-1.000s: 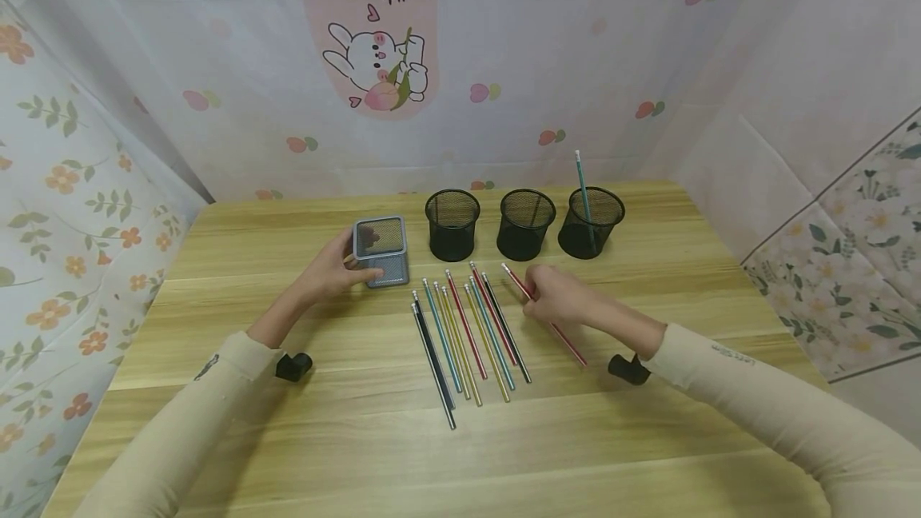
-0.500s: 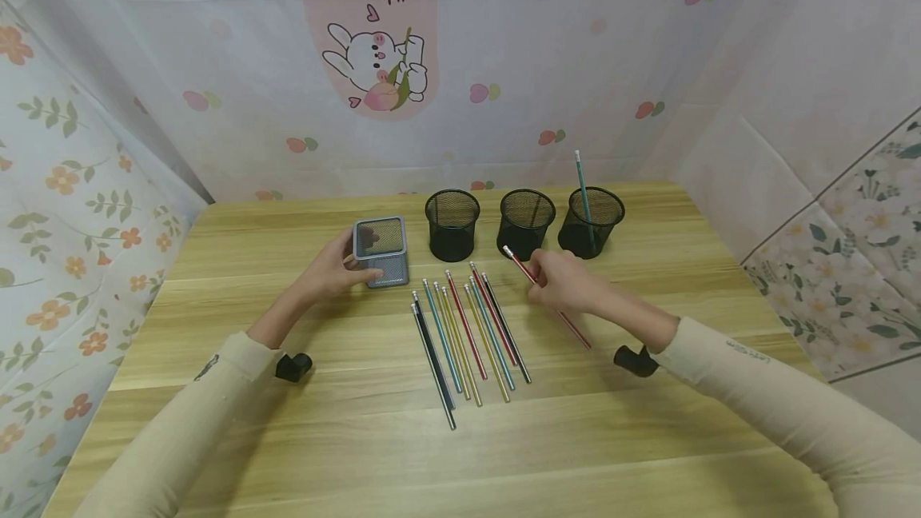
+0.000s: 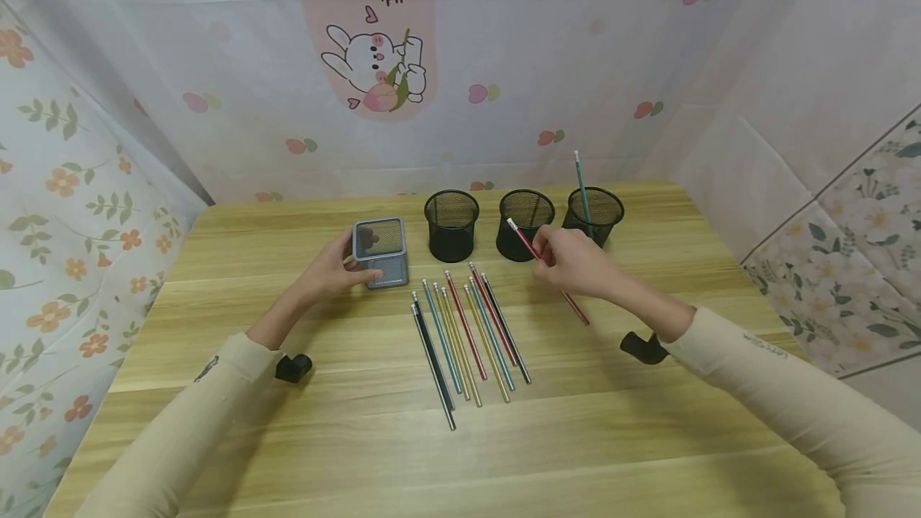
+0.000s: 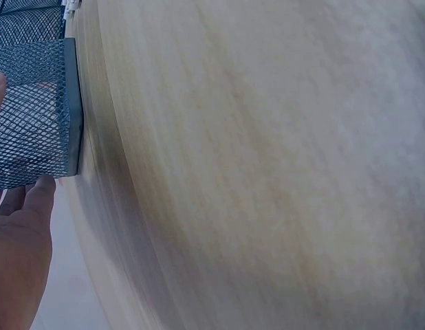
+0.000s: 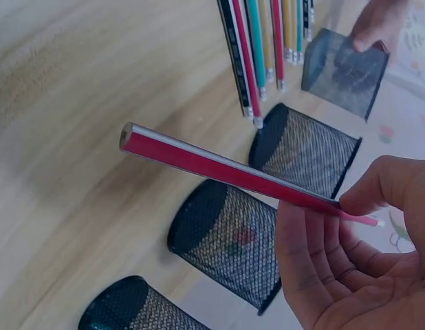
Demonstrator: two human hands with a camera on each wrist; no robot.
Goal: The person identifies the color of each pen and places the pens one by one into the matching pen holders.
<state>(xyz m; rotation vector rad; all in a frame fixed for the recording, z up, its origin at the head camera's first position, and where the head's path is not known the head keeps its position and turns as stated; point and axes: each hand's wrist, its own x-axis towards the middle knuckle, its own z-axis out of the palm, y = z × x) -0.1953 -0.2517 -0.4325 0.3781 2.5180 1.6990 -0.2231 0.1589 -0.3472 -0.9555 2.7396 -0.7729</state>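
Hands (image 3: 578,263) hold a red pencil (image 5: 233,177) and grey mesh holder (image 3: 392,266)

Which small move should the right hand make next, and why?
The right hand should perhaps lift the red pencil and turn it upright above the middle black cup: the pencil slants, its eraser end overlaps that cup in the head view, and a teal pencil leans in the rightmost cup.
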